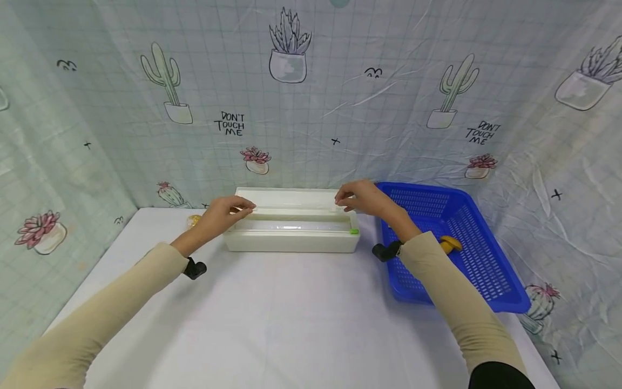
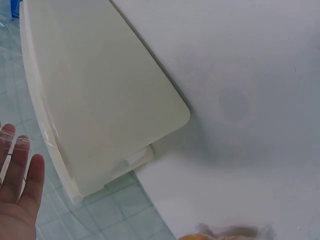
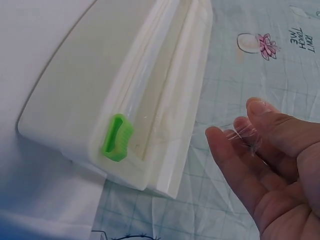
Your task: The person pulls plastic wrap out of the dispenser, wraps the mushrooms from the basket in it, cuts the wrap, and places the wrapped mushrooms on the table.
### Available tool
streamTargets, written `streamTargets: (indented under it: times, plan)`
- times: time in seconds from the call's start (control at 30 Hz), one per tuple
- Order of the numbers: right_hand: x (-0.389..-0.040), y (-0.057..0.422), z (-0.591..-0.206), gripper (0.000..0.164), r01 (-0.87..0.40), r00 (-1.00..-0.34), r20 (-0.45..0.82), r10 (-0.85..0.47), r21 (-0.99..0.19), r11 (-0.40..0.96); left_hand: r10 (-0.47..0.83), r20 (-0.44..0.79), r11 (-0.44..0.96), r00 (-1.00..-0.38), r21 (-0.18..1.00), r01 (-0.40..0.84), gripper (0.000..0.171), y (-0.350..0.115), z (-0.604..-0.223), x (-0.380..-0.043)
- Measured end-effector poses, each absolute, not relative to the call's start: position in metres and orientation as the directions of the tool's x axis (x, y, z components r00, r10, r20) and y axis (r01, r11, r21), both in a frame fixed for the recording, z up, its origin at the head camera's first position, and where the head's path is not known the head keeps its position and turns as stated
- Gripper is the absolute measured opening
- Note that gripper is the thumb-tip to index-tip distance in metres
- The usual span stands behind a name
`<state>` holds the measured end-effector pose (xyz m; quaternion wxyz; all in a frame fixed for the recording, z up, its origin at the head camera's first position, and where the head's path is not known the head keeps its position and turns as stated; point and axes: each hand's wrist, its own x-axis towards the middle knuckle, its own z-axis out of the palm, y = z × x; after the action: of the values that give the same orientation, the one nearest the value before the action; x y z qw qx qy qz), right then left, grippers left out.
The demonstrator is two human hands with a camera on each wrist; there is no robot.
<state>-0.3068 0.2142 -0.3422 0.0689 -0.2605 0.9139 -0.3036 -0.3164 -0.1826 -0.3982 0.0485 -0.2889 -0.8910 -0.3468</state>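
A white cling film dispenser (image 1: 291, 243) stands on the table with its lid (image 1: 286, 195) raised at the back. At its right end sits a green slide cutter (image 3: 119, 139). Clear cling film (image 3: 244, 136) is bunched between the fingertips of my right hand (image 1: 362, 197), above the lid's right end. My left hand (image 1: 223, 216) pinches the film's other side over the dispenser's left end. In the left wrist view, the thin film (image 2: 19, 141) lies across the fingertips. The see-through sheet between the hands barely shows.
To the right, a blue plastic basket (image 1: 491, 243) holds a yellow mushroom-shaped item (image 1: 452, 242), partly behind my right forearm. A yellow item in clear wrapping (image 1: 193, 220) lies behind my left wrist. A printed curtain (image 1: 311, 119) hangs close behind the white table (image 1: 291, 313).
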Motion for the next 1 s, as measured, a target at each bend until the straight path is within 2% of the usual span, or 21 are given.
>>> streamTargets:
  times: [0.23,0.6,0.87,1.0]
  plan:
    - [-0.304,0.214,-0.339,0.015,-0.457,-0.843,0.069,-0.533,-0.614,0.644,0.462,0.272,0.554,-0.844,0.654,0.515,0.020,-0.190,-0.399,-0.313]
    - [-0.297,0.218,-0.342,0.011,-0.501,-0.840,0.164,-0.516,-0.600,0.624,0.536,0.234,0.502,-0.811,0.684,0.529,0.020,-0.199,-0.390,-0.310]
    - [-0.292,0.222,-0.349,0.014,-0.427,-0.877,0.170,-0.449,-0.704,0.568,0.565,0.222,0.444,-0.794,0.729,0.520,0.023,-0.202,-0.387,-0.311]
    - [-0.290,0.223,-0.347,0.015,-0.421,-0.884,0.180,-0.431,-0.706,0.569,0.564,0.237,0.420,-0.791,0.743,0.521,0.022,-0.203,-0.385,-0.311]
